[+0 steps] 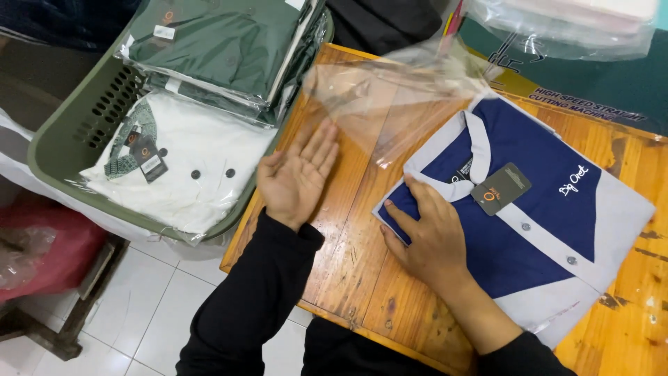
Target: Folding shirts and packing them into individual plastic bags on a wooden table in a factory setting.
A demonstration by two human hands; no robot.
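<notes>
basket (69, 132): I note a green laundry basket well left of the folded shirt, off the wooden table's (362, 264) left edge; it holds bagged green shirts (223, 49) above a bagged white shirt (188, 167).
left hand (298, 177): open, palm up, fingers together, gripping nothing; fingertips lie at the near edge of the clear plastic bag (390, 97), left of the folded shirt.
clear plastic bag: empty, lying slack on the table up and left of the folded shirt's collar.
right hand (424, 233): flat and spread, pressing the folded shirt's lower left corner; it pins rather than grips.
folded shirt (522, 209): navy and grey, buttoned, hang tag at the collar, lying unbagged on the table.
step, my reading: shirt squared and held, bag being readied.
next move calls for: I judge the bag mouth must be opened and lined up with the collar end.
</notes>
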